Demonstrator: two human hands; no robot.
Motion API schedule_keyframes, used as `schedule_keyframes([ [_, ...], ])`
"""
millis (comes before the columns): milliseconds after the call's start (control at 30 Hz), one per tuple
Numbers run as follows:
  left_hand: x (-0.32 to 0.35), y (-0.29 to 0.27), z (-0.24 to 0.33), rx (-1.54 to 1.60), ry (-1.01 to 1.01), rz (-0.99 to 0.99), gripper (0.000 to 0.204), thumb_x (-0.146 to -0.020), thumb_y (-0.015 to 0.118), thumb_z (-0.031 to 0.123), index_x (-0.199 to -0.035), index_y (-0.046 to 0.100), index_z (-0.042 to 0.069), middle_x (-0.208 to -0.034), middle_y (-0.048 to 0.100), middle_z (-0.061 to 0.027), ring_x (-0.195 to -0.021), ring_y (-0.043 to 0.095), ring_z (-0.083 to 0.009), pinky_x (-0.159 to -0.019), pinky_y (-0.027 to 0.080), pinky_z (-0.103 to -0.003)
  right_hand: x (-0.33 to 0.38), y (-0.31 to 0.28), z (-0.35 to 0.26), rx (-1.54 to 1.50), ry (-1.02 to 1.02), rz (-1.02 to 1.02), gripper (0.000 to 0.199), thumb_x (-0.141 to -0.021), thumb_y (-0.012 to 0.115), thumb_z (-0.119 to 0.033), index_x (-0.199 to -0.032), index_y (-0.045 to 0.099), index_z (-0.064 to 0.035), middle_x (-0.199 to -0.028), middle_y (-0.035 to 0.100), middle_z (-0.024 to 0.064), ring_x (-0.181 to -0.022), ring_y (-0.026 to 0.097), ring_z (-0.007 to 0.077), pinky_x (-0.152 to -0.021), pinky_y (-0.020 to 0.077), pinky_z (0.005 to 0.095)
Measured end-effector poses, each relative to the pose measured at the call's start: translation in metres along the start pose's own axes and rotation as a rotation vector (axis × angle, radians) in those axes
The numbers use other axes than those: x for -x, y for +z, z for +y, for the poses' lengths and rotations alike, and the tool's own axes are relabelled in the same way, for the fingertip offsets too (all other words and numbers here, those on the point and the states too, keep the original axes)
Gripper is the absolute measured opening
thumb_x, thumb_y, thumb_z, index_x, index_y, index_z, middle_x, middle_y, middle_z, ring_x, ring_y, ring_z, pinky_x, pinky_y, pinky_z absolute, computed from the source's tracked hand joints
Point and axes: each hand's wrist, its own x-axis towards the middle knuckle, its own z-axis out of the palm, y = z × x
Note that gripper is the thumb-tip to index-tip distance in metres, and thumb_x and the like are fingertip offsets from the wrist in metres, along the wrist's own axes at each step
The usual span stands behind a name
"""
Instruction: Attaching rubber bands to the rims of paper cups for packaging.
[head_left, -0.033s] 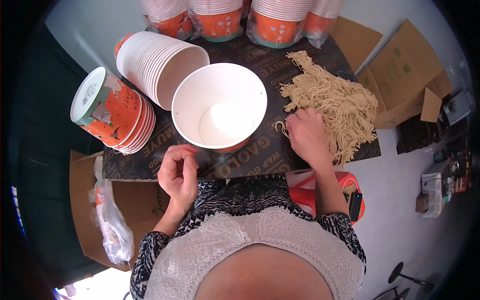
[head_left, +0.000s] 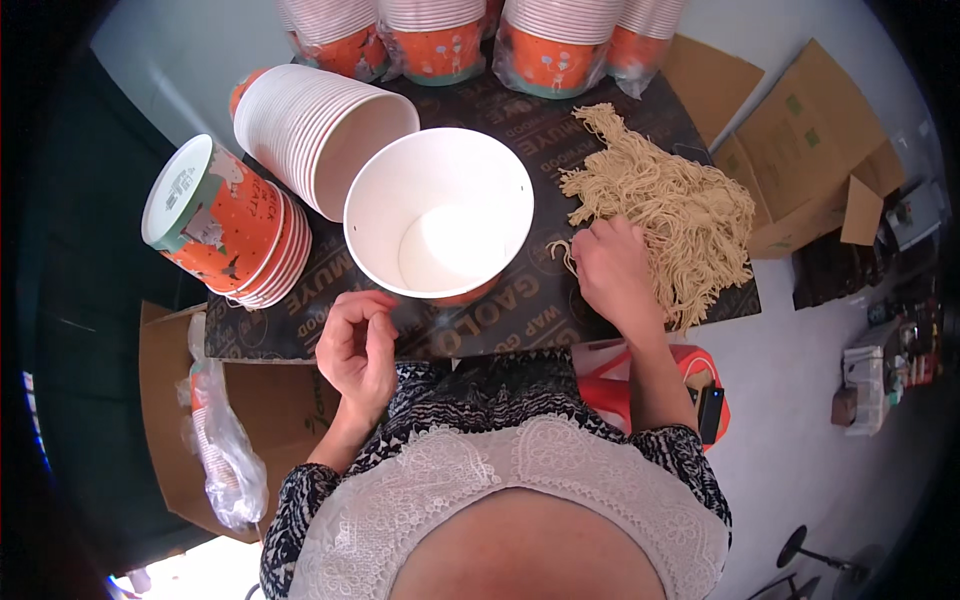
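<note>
A white-lined paper bucket (head_left: 375,190) stands mouth up in front of me, with a small hole in its wall on either side. Close to its lower left rim is my left hand (head_left: 357,345), palm turned up and fingers curled in, with nothing visible in them. My right hand (head_left: 610,268) rests at the left edge of a tangled pile of beige cords (head_left: 680,215). Its fingers are pressed together on the cords, and a loose cord end (head_left: 561,252) sticks out beside them. The fingertips are partly hidden by the back of the hand.
Stacked white buckets (head_left: 285,130) lie sideways behind the upright one. An orange printed stack (head_left: 235,225) stands bottom up at left on the dark tabletop (head_left: 540,310). Several plastic-wrapped stacks (head_left: 555,60) line the back. Cardboard boxes (head_left: 815,130) flank the table; a red bag (head_left: 605,390) is below.
</note>
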Motion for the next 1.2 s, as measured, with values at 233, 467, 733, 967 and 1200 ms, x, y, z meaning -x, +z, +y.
schedule_keyframes([
  [233, 0.001, -0.003, 0.012, -0.035, -0.011, -0.063, 0.006, -0.097, 0.050, -0.003, -0.096, 0.056, -0.003, -0.102, 0.062, -0.0151, -0.070, 0.052, -0.0092, -0.065, 0.045, -0.021, -0.013, -0.025, -0.016, -0.015, 0.014, 0.161, 0.004, -0.085, 0.058, -0.004, -0.090, 0.058, -0.0035, -0.091, 0.055, 0.0132, -0.094, 0.050, 0.0328, -0.083, 0.0379, 0.0435],
  [467, -0.003, 0.010, 0.020, -0.001, 0.064, -0.069, 0.007, -0.089, 0.055, -0.008, -0.092, 0.057, -0.003, -0.093, 0.065, -0.0149, -0.065, 0.053, -0.0093, -0.057, 0.042, -0.021, -0.019, -0.021, -0.010, -0.081, -0.063, 0.229, 0.008, -0.085, 0.056, -0.001, -0.092, 0.053, -0.0018, -0.091, 0.054, 0.0141, -0.095, 0.051, 0.0345, -0.083, 0.0402, 0.0434],
  [733, -0.024, 0.032, 0.055, -0.011, 0.284, -0.425, 0.017, -0.078, 0.061, -0.012, -0.092, 0.061, -0.002, -0.090, 0.066, -0.0155, -0.061, 0.061, -0.0181, -0.053, 0.047, -0.026, -0.013, -0.042, -0.017, -0.448, 0.004, 0.321, 0.005, -0.093, 0.055, -0.006, -0.096, 0.052, -0.0026, -0.089, 0.056, 0.0166, -0.087, 0.057, 0.0377, -0.075, 0.0448, 0.0460],
  [967, -0.023, 0.086, 0.067, 0.102, 0.055, -0.580, 0.047, -0.087, 0.062, -0.005, -0.131, 0.045, -0.005, -0.123, 0.051, -0.0215, -0.062, 0.060, -0.0179, -0.056, 0.049, -0.029, 0.005, -0.049, -0.024, -0.601, -0.013, 0.214, 0.006, -0.092, 0.056, -0.005, -0.097, 0.054, -0.0039, -0.085, 0.058, 0.0149, -0.080, 0.060, 0.0368, -0.069, 0.0473, 0.0433],
  [1200, -0.019, 0.141, 0.041, 0.193, -0.312, -0.458, 0.023, -0.092, 0.063, -0.001, -0.114, 0.056, -0.003, -0.079, 0.064, -0.0121, -0.071, 0.063, -0.0162, -0.064, 0.052, -0.031, 0.013, -0.046, -0.012, -0.756, -0.105, 0.178, 0.006, -0.088, 0.059, 0.001, -0.092, 0.056, -0.0020, -0.085, 0.058, 0.0141, -0.078, 0.061, 0.0329, -0.068, 0.0476, 0.0389],
])
